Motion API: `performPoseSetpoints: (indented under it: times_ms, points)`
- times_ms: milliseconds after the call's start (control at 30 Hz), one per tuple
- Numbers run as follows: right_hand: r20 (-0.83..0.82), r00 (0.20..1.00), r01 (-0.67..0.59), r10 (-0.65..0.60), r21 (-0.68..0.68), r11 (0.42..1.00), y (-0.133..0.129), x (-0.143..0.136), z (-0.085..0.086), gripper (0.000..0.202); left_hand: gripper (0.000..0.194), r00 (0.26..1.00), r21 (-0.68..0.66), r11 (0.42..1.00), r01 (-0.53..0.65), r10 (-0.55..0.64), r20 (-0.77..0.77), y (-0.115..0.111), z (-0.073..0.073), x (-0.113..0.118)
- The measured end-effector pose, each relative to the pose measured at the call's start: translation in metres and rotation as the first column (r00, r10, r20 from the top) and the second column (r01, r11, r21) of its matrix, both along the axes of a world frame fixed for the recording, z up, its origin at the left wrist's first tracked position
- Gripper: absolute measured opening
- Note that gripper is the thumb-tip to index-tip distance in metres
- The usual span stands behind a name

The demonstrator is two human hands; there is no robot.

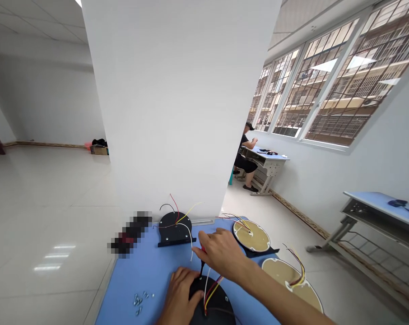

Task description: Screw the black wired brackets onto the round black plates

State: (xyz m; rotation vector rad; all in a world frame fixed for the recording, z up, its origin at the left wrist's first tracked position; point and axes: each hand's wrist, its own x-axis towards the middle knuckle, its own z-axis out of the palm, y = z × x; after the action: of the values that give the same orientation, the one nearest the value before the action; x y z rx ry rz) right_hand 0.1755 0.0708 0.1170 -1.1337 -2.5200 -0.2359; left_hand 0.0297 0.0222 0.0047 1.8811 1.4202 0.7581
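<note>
My right hand (221,253) grips a screwdriver (202,269) with a red and black handle. Its shaft points down, and the tip meets a screw near the far edge of a round black plate (216,298). Thumb and fingers of my left hand (180,291) clasp that plate's left side against the table. Red, yellow, white and dark wires rise from the plate's middle; its lower part is cut off by the frame. To the left of my left hand lie several loose silver screws (137,302).
The blue table (137,275) also bears another black plate with wires (175,228) and two gold-faced discs (255,237), (285,275) at right. A blurred dark item (132,232) lies at the back left. Behind stands a white pillar (177,113). A person (248,155) sits at a far desk.
</note>
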Motion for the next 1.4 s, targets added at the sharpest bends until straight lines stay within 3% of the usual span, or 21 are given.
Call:
performPoseSetpoints:
  times_ms: [100,167,267,333,400,500,567,700,767,900,1033,1200,1333,1400]
  points:
    - [0.131,0.98,-0.134,0.153,-0.144,0.981,-0.001,0.007,0.023,0.003,0.036,1.0,-0.014,1.0,0.007,-0.007,0.002,0.001,0.001,0.0]
    - [0.173,0.953,-0.208,0.248,-0.221,0.953,-0.003,0.01,0.035,0.014,0.036,1.0,-0.016,1.0,0.007,-0.007,-0.001,0.001,0.001,0.0]
    - [0.247,0.953,-0.118,0.175,-0.229,0.966,-0.007,0.009,0.043,0.018,0.036,1.0,-0.005,1.0,-0.001,0.001,0.004,0.001,0.0,0.0]
    - [0.291,0.956,0.02,0.034,-0.18,0.983,-0.008,0.007,0.044,0.017,0.035,1.0,0.003,1.0,-0.004,0.004,0.012,0.002,-0.001,0.0]
    - [0.309,0.951,0.079,-0.028,-0.153,0.985,-0.008,0.007,0.044,0.02,0.035,1.0,0.011,1.0,-0.01,0.01,0.02,0.002,-0.002,-0.001]
    - [0.308,0.949,-0.023,0.075,-0.17,0.985,-0.006,0.008,0.045,0.005,0.035,1.0,0.015,1.0,-0.013,0.013,0.026,0.002,-0.001,-0.001]
    - [0.294,0.946,-0.087,0.135,-0.173,0.981,-0.003,0.009,0.044,0.017,0.035,1.0,0.007,1.0,-0.01,0.01,0.022,0.003,0.001,-0.002]
    - [0.246,0.968,-0.014,0.044,-0.124,0.992,0.003,0.007,0.033,0.011,0.031,1.0,0.013,1.0,-0.004,0.004,-0.005,0.004,0.005,-0.003]
    - [0.225,0.973,-0.033,0.06,-0.121,0.992,0.004,0.005,0.029,0.008,0.03,1.0,0.036,0.999,-0.004,0.004,-0.019,0.005,0.005,-0.002]
    - [0.201,0.961,-0.16,0.189,-0.15,0.976,-0.001,0.002,0.029,0.026,0.024,0.996,0.126,0.992,-0.017,0.028,-0.084,0.009,-0.001,0.001]
    - [0.18,0.979,-0.078,0.101,-0.13,0.989,-0.006,0.002,0.029,0.014,0.02,0.99,0.204,0.979,-0.025,0.053,-0.13,0.013,-0.007,0.005]
    - [0.149,0.966,-0.187,0.21,-0.157,0.97,-0.008,0.006,0.032,0.028,0.02,0.985,0.267,0.964,-0.018,0.064,-0.163,0.016,-0.011,0.007]
    - [0.125,0.985,-0.103,0.122,-0.153,0.983,-0.009,0.007,0.032,0.013,0.022,0.98,0.318,0.948,-0.009,0.072,-0.186,0.017,-0.013,0.007]
    - [0.119,0.984,-0.113,0.132,-0.152,0.982,-0.008,0.008,0.03,0.022,0.02,0.976,0.34,0.941,-0.005,0.078,-0.202,0.017,-0.014,0.007]
